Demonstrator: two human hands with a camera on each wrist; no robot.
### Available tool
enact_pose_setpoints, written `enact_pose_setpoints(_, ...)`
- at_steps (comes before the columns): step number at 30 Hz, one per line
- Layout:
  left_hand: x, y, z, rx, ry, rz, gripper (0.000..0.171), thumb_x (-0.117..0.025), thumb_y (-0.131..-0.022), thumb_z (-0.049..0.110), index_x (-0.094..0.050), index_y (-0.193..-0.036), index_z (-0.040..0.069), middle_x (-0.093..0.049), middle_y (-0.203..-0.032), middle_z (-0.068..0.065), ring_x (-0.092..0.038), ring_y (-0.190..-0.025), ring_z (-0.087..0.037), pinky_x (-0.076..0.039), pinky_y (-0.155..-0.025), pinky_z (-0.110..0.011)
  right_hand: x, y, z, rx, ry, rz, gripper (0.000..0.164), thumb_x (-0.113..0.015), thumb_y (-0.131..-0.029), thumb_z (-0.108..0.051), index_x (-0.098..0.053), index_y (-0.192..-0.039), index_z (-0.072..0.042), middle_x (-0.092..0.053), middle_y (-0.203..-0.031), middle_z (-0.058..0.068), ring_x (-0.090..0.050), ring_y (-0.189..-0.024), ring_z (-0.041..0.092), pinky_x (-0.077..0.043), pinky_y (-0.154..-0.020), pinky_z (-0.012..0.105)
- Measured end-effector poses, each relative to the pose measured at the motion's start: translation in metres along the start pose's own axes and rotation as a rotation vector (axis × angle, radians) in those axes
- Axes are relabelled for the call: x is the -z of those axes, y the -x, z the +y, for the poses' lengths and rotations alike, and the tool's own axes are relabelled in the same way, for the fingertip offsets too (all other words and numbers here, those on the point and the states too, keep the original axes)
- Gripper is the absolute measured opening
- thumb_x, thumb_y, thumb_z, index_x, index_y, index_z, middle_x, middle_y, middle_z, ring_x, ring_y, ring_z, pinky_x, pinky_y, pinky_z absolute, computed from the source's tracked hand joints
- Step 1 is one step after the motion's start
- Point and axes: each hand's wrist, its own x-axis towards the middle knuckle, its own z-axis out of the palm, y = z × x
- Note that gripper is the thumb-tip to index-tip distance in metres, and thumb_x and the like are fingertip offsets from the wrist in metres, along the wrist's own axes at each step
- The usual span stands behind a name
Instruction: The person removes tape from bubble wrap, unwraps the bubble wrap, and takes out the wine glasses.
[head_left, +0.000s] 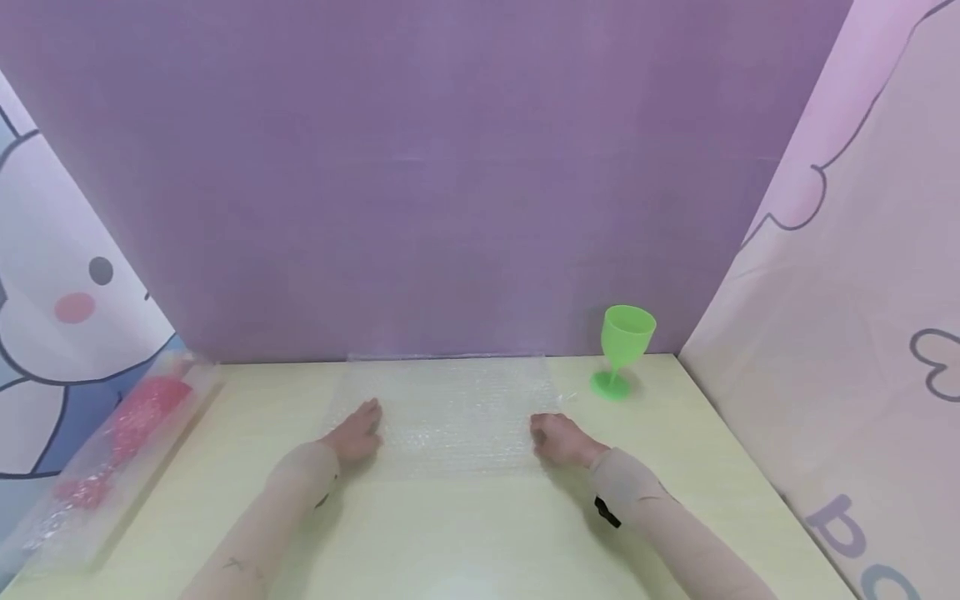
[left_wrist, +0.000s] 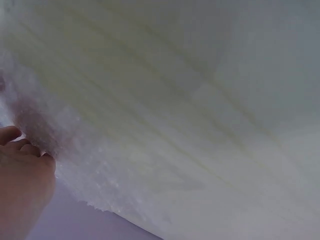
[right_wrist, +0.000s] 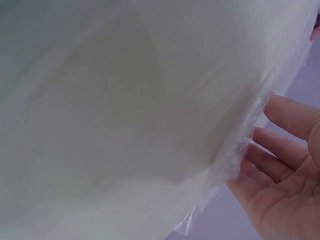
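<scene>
A clear sheet of bubble wrap (head_left: 457, 417) lies flat on the pale table (head_left: 465, 533), its far edge near the purple backdrop. My left hand (head_left: 356, 433) rests at its left edge, fingers reaching forward and thumb apart. In the left wrist view, the left fingertips (left_wrist: 49, 159) meet the wrap's rim. Opposite, my right hand (head_left: 564, 439) touches the right edge with loosely bent fingers. The right wrist view shows the thumb and fingers (right_wrist: 280, 145) spread apart against the wrap's edge (right_wrist: 232, 160), palm toward the camera.
Behind the right hand, a green plastic goblet (head_left: 627, 337) stands upright near the table's back right corner. Along the left side lies a clear bubble-wrapped package (head_left: 138, 433) with red contents. A purple backdrop (head_left: 450, 183) and printed side cloths (head_left: 847, 350) border the table.
</scene>
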Motion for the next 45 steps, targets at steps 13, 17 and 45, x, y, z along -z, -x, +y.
enact_pose_setpoints(13, -0.004, 0.0, 0.0, -0.024, -0.028, 0.039, 0.059, -0.042, -0.091, 0.014, -0.02, -0.139, -0.013, -0.01, -0.149, -0.028, -0.008, -0.137, -0.043, -0.007, -0.113, -0.054, 0.003, -0.001, 0.0, -0.065, -0.005, -0.029, 0.008, -0.066, -0.077, 0.0, -0.06, -0.077, -0.004, -0.046, -0.133, 0.026, -0.041, -0.125, 0.042, -0.034, -0.106, 0.05)
enact_pose_setpoints(17, -0.003, -0.001, -0.002, -0.008, -0.014, 0.048, 0.059, -0.041, -0.092, 0.015, -0.02, -0.14, -0.011, -0.01, -0.15, -0.025, -0.007, -0.138, -0.042, -0.006, -0.114, -0.053, 0.002, -0.003, 0.001, -0.065, -0.009, -0.022, 0.013, -0.066, -0.076, 0.001, -0.062, -0.088, -0.001, -0.045, -0.134, 0.025, -0.04, -0.126, 0.041, -0.033, -0.107, 0.048)
enact_pose_setpoints(45, -0.004, 0.083, 0.018, 0.011, 0.195, 0.247, 0.046, -0.053, -0.092, 0.024, -0.046, -0.13, 0.001, -0.043, -0.136, -0.023, -0.041, -0.123, -0.043, -0.035, -0.101, -0.057, 0.0, -0.004, -0.007, 0.026, 0.037, 0.039, 0.027, -0.068, -0.075, -0.004, -0.062, -0.098, 0.008, -0.052, -0.125, 0.027, -0.048, -0.117, 0.042, -0.038, -0.102, 0.051)
